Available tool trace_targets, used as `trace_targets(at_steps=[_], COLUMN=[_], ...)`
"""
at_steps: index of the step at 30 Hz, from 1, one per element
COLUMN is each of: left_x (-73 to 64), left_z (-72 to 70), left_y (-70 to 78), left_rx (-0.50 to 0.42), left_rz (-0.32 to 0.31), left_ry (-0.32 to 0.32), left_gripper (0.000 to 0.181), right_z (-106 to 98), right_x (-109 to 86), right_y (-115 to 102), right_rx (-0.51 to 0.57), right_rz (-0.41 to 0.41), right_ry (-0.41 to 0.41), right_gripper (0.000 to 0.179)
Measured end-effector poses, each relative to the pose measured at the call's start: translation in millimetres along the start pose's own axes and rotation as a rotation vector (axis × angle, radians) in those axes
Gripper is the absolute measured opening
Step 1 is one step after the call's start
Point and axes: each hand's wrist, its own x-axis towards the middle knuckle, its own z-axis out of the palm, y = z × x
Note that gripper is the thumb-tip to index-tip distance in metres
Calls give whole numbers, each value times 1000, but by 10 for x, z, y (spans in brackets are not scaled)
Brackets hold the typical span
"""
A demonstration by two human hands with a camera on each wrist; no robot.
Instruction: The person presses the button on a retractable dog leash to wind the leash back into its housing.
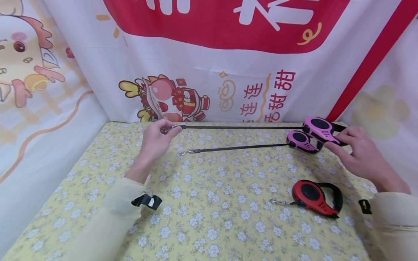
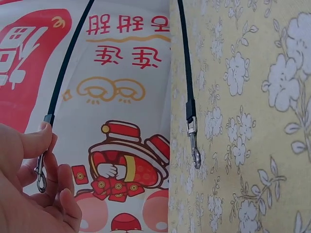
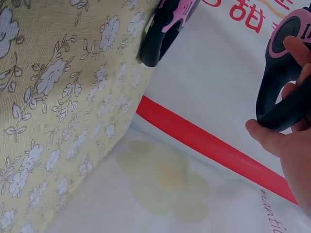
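Observation:
My right hand (image 1: pixel 359 154) grips a pink-and-black retractable dog leash (image 1: pixel 318 125) by its black handle, above the back right of the table. Its black strap (image 1: pixel 241 127) runs out straight to the left. At that end my left hand (image 1: pixel 156 139) pinches the strap beside its metal snap hook (image 2: pixel 41 180). A second pink leash (image 1: pixel 298 140) lies on the table just in front, partly overlapped by the held one. That leash's strap (image 1: pixel 241 147) is also drawn out leftward, ending in a loose snap hook (image 2: pixel 195 151).
A red retractable leash (image 1: pixel 321 206) lies at the right front, its short snap hook (image 1: pixel 279 201) pointing left. Yellow flowered cloth (image 1: pixel 212 217) covers the table. Printed white curtains (image 1: pixel 209 61) hang close behind and along both sides.

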Motion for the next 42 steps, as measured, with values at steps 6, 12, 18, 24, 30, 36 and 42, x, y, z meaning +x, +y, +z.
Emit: trace_targets(at_steps=[6,12,18,24,30,36,42], left_x=[-6,-23,-44,-50,-57,-85,-97], left_z=[21,26,8,14,28,20,9], left_y=[-32,-46,-27,-11,29,72,76], left_rx=[-3,-21,-44,-60,-63,-48,-51], left_rz=[-2,-14,-23,-21,-17,-13,-4], left_ry=[17,24,21,19,25,24,42], left_gripper=[31,32,32,30,29,31,33], right_z=[41,117,130,114,81,63,25], right_x=[-17,-16,-8,-33,-54,-75,-71], right_y=[-27,-51,-72,-92,-89,-85,-85], right_rx=[17,23,97,70,41,49,83], right_rz=[-2,-58,-115,-90,-130,-128,-96], right_ry=[-4,165,342,371,384,393,390], right_gripper=[28,24,30,32,47,49,31])
